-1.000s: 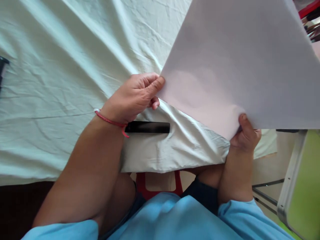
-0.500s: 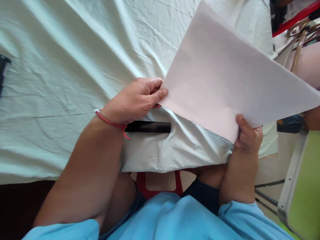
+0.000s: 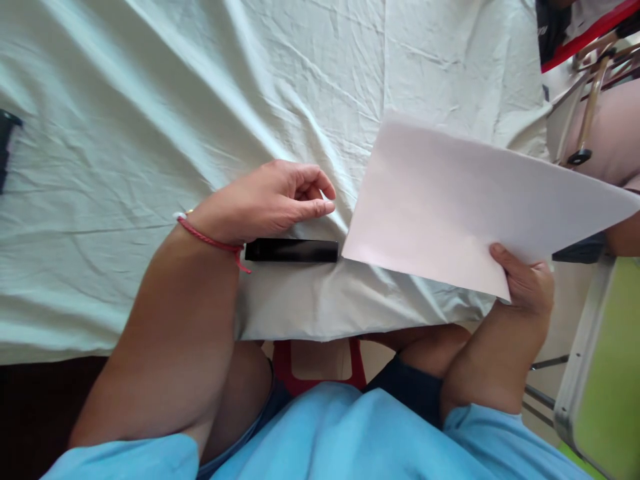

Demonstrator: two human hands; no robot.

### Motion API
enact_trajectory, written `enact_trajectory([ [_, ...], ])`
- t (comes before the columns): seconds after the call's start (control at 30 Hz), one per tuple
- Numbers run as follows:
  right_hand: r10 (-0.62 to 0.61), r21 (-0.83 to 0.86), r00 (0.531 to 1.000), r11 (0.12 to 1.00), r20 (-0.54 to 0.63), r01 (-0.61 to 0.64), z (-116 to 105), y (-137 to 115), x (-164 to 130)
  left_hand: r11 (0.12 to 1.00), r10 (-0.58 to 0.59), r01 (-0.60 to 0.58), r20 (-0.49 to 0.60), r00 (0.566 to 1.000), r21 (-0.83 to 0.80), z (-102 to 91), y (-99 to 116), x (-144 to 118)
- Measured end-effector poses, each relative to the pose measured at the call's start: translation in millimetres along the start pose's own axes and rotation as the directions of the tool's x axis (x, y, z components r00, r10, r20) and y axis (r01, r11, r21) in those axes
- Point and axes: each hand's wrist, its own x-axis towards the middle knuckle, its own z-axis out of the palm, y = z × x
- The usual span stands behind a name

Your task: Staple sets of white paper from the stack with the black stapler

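Head view: paper sheet [image 3: 450, 213] pinched by right hand [image 3: 525, 287] (left hand [image 3: 265, 200] apart).

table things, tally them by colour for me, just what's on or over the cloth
white: 2, the sheet of paper held by the right hand, and the tablecloth
black: 2, the flat bar by the left hand, and an object at the left edge
total: 4
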Motion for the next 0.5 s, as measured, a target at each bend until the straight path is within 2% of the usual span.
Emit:
enact_trajectory([
  [0.2, 0.081, -0.113, 0.992, 0.991, 0.094, -0.070, 0, -1, -3, 0.999, 0.013, -0.011, 0.040, 0.999, -0.046, -6.7, 6, -7],
  [0.37, 0.087, -0.095, 0.987, 0.993, 0.138, -0.074, 10, -3, -8, 1.000, 0.020, -0.015, 0.197, 0.980, -0.027, -8.5, 13, -9],
  [0.5, 0.084, -0.083, 0.989, 0.994, 0.118, -0.075, 15, -3, -9, 0.995, 0.074, -0.089, 0.289, 0.954, 0.038, -10.1, 10, -6],
])
